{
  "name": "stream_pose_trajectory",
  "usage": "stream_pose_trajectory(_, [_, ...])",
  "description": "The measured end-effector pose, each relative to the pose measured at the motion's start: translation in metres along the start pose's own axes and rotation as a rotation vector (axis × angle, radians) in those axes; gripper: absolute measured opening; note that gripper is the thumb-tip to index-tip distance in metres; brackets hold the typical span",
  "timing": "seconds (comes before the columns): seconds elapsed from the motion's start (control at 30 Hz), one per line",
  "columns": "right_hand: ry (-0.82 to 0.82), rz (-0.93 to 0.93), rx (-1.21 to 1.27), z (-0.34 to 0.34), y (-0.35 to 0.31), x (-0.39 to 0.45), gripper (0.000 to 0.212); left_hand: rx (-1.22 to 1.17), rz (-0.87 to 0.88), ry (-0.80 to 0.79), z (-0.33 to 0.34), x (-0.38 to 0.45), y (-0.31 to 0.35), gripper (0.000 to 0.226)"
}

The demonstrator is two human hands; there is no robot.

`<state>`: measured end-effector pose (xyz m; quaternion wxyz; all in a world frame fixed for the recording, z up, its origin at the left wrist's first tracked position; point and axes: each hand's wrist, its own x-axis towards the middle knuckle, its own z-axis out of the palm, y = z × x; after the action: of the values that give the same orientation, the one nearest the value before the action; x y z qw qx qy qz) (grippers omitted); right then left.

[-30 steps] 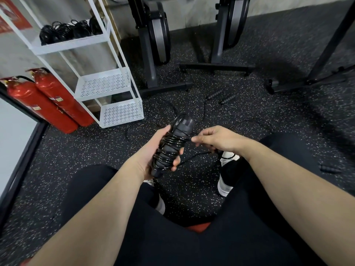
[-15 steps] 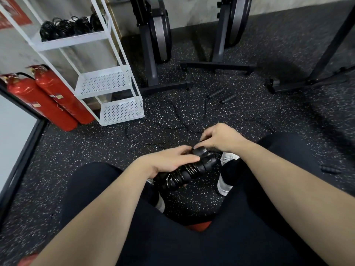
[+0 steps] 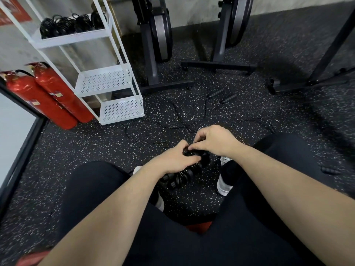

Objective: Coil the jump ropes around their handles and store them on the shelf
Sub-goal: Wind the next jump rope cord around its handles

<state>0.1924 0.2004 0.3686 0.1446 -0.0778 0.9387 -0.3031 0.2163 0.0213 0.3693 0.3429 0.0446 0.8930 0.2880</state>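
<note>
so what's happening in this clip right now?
A seated person is finishing a coil on a jump rope. The left hand grips the wrapped handles low between the knees, while the right hand pinches the cord at the top end of the bundle. Several coiled ropes already sit on the top tier of the white shelf. Another loose rope lies uncoiled on the floor ahead.
</note>
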Motion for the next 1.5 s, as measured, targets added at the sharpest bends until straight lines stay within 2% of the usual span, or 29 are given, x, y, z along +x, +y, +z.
stream_pose_trajectory(0.13, [-0.075, -0.099, 0.018, 0.003, 0.002, 0.001, 0.008, -0.095, -0.052, 0.142, 0.005, 0.005, -0.003, 0.043])
stream_pose_trajectory(0.2, [-0.102, -0.143, 0.031, 0.004, 0.000, 0.001, 0.016, -0.186, -0.078, 0.227, 0.007, 0.007, -0.004, 0.038])
stream_pose_trajectory(0.33, [-0.028, -0.161, -0.005, 0.004, -0.002, 0.001, 0.027, -0.417, -0.111, 0.329, 0.008, 0.010, -0.002, 0.035])
stream_pose_trajectory(0.43, [0.008, -0.112, 0.049, 0.004, 0.001, 0.001, 0.018, -0.586, -0.139, 0.372, 0.007, 0.013, -0.005, 0.037])
stream_pose_trajectory(0.57, [-0.005, -0.063, 0.169, 0.006, 0.002, 0.002, 0.004, -0.791, -0.195, 0.378, 0.007, 0.016, -0.006, 0.041])
stream_pose_trajectory(0.7, [-0.048, -0.057, 0.370, 0.004, 0.000, 0.002, 0.013, -1.031, -0.219, 0.327, 0.004, 0.015, -0.003, 0.039])
stream_pose_trajectory(0.83, [0.022, -0.118, 0.303, 0.004, -0.006, -0.002, 0.017, -1.240, -0.193, 0.267, 0.001, 0.013, 0.000, 0.041])
stream_pose_trajectory(0.9, [0.048, -0.115, 0.365, 0.002, -0.010, -0.002, 0.020, -1.296, -0.181, 0.252, -0.001, 0.010, 0.003, 0.038])
stream_pose_trajectory(1.27, [0.075, -0.252, 0.246, -0.004, -0.009, -0.008, 0.013, -1.262, -0.095, 0.129, -0.006, -0.006, 0.007, 0.057])
stream_pose_trajectory(1.43, [0.122, -0.191, 0.331, 0.000, -0.010, -0.010, 0.016, -1.191, -0.021, 0.302, -0.006, -0.007, 0.006, 0.030])
stream_pose_trajectory(1.5, [0.210, -0.164, 0.359, 0.000, -0.007, -0.008, 0.016, -1.116, 0.007, 0.385, -0.005, -0.008, 0.006, 0.022])
